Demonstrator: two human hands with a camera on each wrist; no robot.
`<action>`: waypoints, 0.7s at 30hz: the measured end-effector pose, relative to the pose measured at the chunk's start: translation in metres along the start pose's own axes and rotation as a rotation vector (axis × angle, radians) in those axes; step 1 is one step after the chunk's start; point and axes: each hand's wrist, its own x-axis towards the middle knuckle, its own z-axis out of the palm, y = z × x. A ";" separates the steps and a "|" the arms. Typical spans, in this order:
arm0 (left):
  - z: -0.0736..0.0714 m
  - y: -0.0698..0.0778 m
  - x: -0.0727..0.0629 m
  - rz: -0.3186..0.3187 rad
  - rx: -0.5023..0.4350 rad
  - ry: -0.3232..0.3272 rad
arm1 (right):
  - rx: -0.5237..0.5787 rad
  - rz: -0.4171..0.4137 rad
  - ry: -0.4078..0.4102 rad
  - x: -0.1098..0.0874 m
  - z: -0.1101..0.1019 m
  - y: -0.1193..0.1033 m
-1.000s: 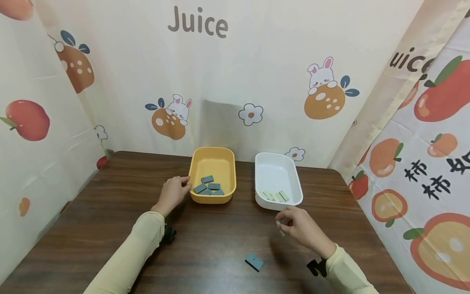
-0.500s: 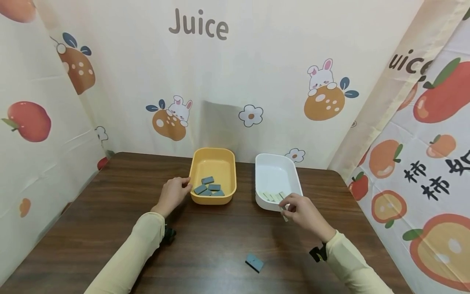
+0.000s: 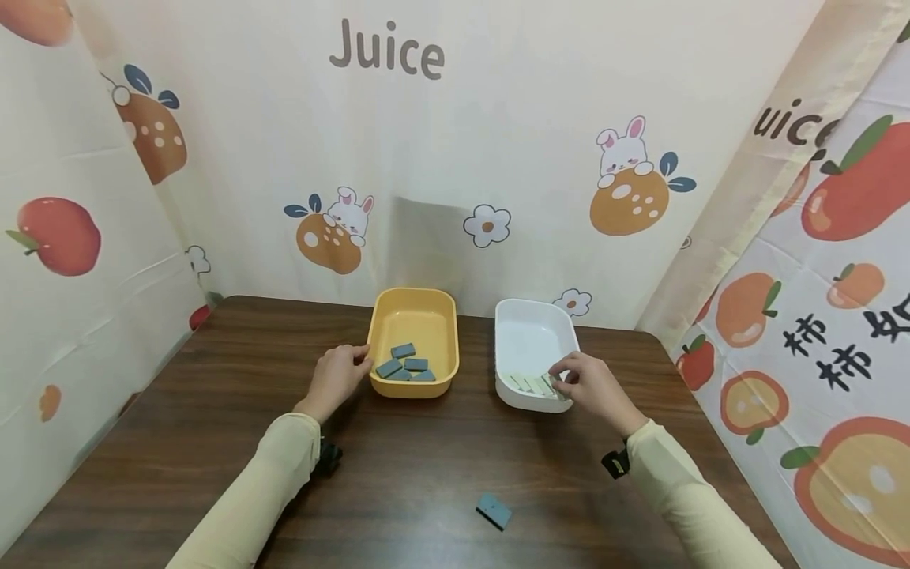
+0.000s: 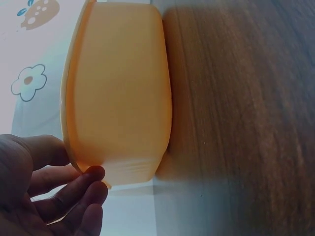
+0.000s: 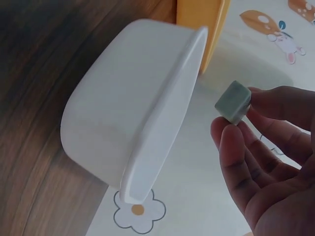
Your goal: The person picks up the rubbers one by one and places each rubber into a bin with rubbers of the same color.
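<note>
My left hand point(image 3: 334, 383) pinches the left rim of a yellow plastic tray point(image 3: 412, 320), thumb and fingers meeting at its edge in the left wrist view. Several blue-grey tiles point(image 3: 403, 350) lie in the near end of that tray. Over the near right corner of a white tray point(image 3: 529, 332), my right hand point(image 3: 593, 387) pinches a small pale green tile point(image 5: 233, 102) between thumb and fingers. A row of pale green tiles point(image 3: 522, 384) leans along the white tray's near end, partly covered by the right hand.
One blue-grey tile point(image 3: 494, 510) lies on the dark wooden table point(image 3: 398, 474), near the front. The trays stand side by side at the back, close to a printed curtain point(image 3: 526, 134). Another curtain hangs along the right.
My right hand has moved forward with the pale green tile, from above the table in front of the white tray to over its near end. The left hand stays at the yellow tray's rim.
</note>
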 end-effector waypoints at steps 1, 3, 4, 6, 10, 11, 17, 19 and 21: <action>0.000 0.000 0.000 -0.002 0.001 0.000 | -0.003 0.012 -0.006 0.002 -0.001 0.001; 0.000 0.000 0.000 -0.003 0.004 0.004 | -0.015 0.029 -0.015 0.007 -0.001 0.003; 0.000 0.000 0.000 -0.002 0.006 0.008 | -0.019 0.036 -0.018 0.009 -0.002 0.004; 0.000 0.000 0.000 0.001 0.009 0.013 | -0.027 0.045 -0.020 0.013 -0.001 0.007; 0.001 0.000 -0.001 0.013 0.013 0.016 | -0.036 0.036 -0.031 0.021 0.003 0.012; 0.001 0.000 -0.001 0.016 0.018 0.017 | -0.039 0.030 -0.037 0.023 0.004 0.014; 0.000 0.000 -0.001 0.024 0.032 0.012 | -0.029 0.001 -0.075 0.034 0.012 0.023; -0.001 0.001 -0.001 0.028 0.032 0.008 | -0.025 -0.003 -0.070 0.038 0.015 0.026; -0.001 0.001 -0.001 0.029 0.036 0.003 | -0.021 -0.003 -0.067 0.042 0.018 0.028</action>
